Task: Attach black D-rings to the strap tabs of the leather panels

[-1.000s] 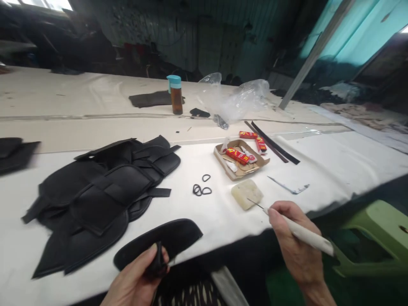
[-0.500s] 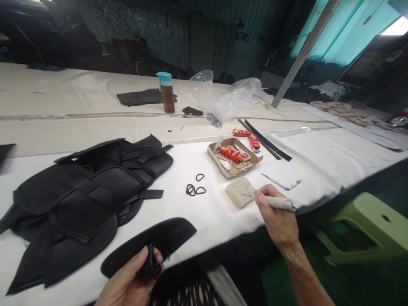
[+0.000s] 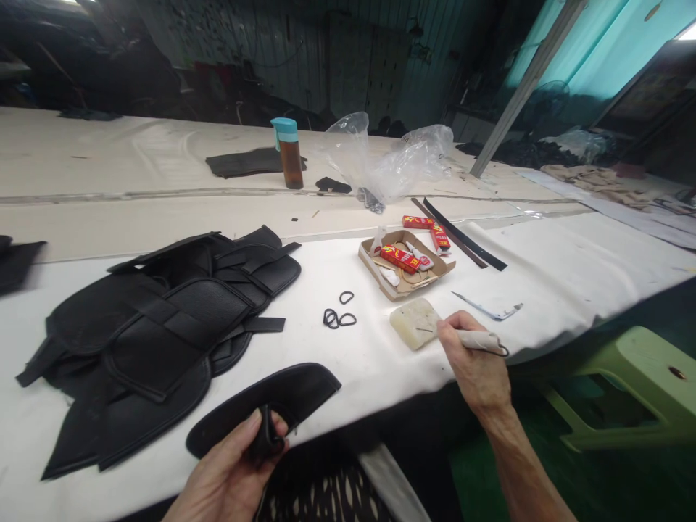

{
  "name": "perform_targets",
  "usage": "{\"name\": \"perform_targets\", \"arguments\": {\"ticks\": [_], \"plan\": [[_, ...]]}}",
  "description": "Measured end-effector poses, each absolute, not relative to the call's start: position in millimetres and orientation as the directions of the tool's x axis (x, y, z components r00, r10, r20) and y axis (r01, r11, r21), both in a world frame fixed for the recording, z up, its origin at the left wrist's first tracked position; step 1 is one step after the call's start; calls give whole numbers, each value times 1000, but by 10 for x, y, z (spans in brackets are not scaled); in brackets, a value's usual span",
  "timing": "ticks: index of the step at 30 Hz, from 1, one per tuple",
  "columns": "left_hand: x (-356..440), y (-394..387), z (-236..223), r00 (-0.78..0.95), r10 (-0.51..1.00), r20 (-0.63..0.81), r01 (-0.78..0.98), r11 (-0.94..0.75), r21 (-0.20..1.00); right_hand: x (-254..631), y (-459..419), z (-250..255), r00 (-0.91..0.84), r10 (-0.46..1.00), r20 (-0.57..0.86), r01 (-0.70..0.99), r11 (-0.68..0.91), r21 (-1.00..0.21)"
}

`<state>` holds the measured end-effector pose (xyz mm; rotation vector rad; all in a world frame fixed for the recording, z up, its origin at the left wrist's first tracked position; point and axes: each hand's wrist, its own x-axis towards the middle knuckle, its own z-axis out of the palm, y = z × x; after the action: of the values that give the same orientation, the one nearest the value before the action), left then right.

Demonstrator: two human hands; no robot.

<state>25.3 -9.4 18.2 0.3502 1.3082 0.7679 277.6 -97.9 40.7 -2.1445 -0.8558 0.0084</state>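
My left hand (image 3: 231, 464) is closed on a folded part of a black leather piece (image 3: 293, 388), whose curved flat end rests on the white cloth at the table's front edge. Between the fingers of my right hand (image 3: 481, 373) is an awl with a pale wrapped handle (image 3: 478, 340). Its thin metal point lies over a yellowish, wax-like block (image 3: 410, 324); whether it touches the surface I cannot tell. Several black D-rings (image 3: 346, 319) lie between my hands, behind the leather piece.
Black leather pieces (image 3: 179, 312) are heaped at the left. A cardboard tray (image 3: 399, 291) with red boxes stands behind the block, near a small blade-like tool (image 3: 486, 308) and dark strips (image 3: 462, 235). Farther back are a bottle (image 3: 291, 163) and clear plastic. A green stool (image 3: 647, 377) stands at right.
My right hand has turned and shifted left, bringing the awl lower and flatter over the block. My left hand keeps its hold on the leather piece. The view has swayed slightly.
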Motion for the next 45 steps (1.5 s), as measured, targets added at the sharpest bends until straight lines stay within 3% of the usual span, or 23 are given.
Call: {"name": "perform_targets", "arguments": {"ticks": [4, 7, 11, 13, 15, 20, 25, 29, 45], "plan": [[205, -135, 249, 138, 681, -719, -328, 716, 616, 2685, -1128, 556, 794, 545, 269, 539, -427, -726], [151, -192, 295, 224, 690, -688, -379, 712, 591, 2571, -1255, 591, 841, 510, 183, 416, -391, -821], [96, -228, 266, 317, 678, -663, -389, 730, 561, 2318, -1268, 495, 721, 691, 52, 128, -59, -990], [79, -233, 238, 339, 676, -654, -397, 733, 552, 2124, -1208, 451, 618, 786, -2, 8, -9, -1000], [69, -237, 221, 355, 679, -642, -401, 732, 552, 1921, -1126, 425, 551, 832, -61, -23, -58, -998], [58, -239, 210, 393, 686, -612, -389, 727, 566, 1593, -934, 413, 476, 872, -110, 4, -128, -992], [51, -242, 187, 413, 687, -597, -407, 726, 554, 1478, -838, 486, 492, 866, -89, 154, -187, -970], [47, -252, 172, 421, 693, -586, -410, 721, 559, 1416, -813, 528, 526, 844, -102, 160, -216, -963], [53, -290, 165, 418, 724, -549, -426, 690, 585, 1473, -787, 325, 313, 950, -10, 261, -96, -960]]}}
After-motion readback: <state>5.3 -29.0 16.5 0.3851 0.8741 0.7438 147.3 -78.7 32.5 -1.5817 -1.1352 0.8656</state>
